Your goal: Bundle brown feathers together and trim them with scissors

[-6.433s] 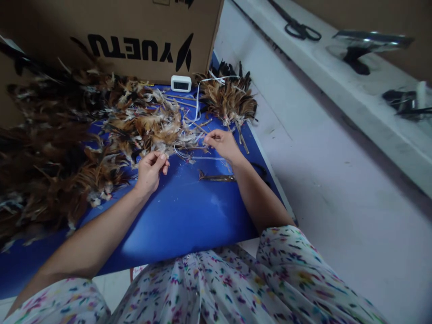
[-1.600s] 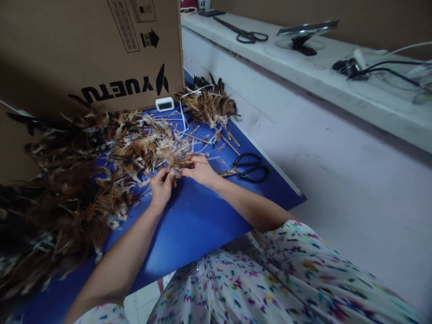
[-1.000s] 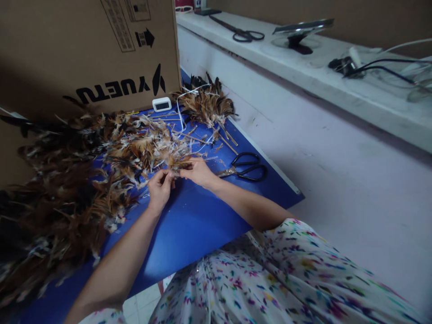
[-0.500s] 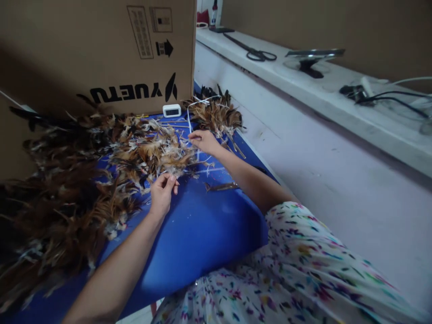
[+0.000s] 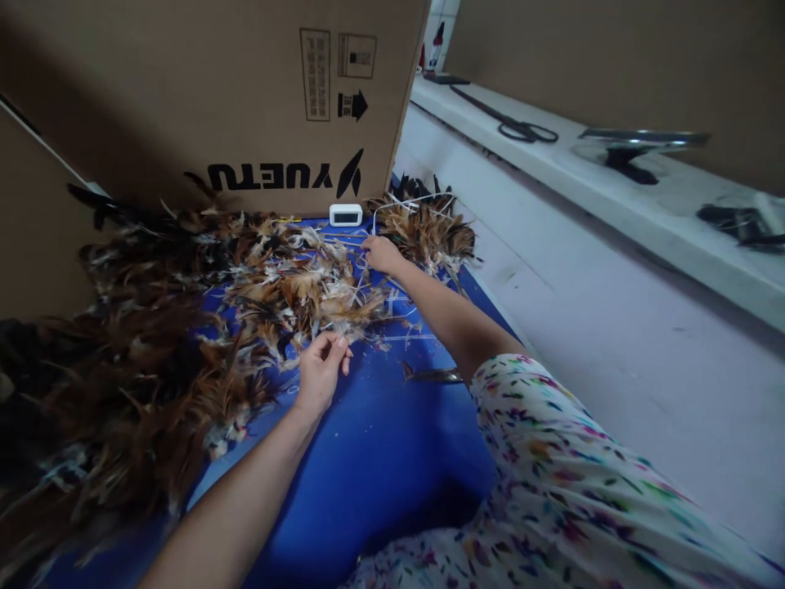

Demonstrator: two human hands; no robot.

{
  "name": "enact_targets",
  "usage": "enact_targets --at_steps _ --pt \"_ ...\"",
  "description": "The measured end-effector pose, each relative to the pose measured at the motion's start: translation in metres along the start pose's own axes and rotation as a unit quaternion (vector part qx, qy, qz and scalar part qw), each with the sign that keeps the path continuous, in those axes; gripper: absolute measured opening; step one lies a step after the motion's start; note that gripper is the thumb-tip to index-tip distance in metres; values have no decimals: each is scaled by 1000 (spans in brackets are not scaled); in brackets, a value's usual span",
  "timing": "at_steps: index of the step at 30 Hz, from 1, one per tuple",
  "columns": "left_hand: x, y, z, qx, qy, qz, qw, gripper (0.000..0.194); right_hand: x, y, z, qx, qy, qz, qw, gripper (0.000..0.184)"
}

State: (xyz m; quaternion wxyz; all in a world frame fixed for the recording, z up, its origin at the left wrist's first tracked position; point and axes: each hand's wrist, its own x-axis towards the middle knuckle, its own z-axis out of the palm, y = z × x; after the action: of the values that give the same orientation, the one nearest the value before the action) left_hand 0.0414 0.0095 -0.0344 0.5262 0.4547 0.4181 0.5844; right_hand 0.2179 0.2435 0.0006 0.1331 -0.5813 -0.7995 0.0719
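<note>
A heap of brown, black and white feathers [image 5: 184, 327] covers the left of a blue table [image 5: 380, 458]. My left hand [image 5: 322, 372] pinches a small bunch of tan feathers [image 5: 352, 311] at the heap's near edge. My right hand [image 5: 381, 254] reaches far forward, fingers closed on thin white strips [image 5: 361, 282] lying among the feathers, beside a bound feather bundle [image 5: 429, 229]. Scissors [image 5: 432, 375] lie on the table, half hidden under my right forearm.
A large cardboard box [image 5: 245, 98] stands behind the feathers, with a small white clock [image 5: 345, 214] at its foot. On the right runs a pale ledge [image 5: 589, 172] bearing another pair of scissors [image 5: 521, 128], a dark stand and cables.
My right hand left the bunch and stretched forward to the white strips near the clock. My left hand kept its pinch on the feathers. The view swung left and upward.
</note>
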Motion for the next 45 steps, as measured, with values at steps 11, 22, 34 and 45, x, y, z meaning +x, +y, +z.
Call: enact_targets --at_steps 11,22,34,45 --pt "1 1 2 -13 3 0 1000 30 -21 0 -43 467 127 182 856 22" --pt "4 5 3 -35 24 15 999 31 -105 -4 -68 581 110 123 797 16" --pt "10 6 3 -113 55 17 992 37 -175 -14 -42 305 31 -5 952 12" --pt "13 9 2 -136 67 12 988 40 -92 -44 -18 34 19 90 995 20"
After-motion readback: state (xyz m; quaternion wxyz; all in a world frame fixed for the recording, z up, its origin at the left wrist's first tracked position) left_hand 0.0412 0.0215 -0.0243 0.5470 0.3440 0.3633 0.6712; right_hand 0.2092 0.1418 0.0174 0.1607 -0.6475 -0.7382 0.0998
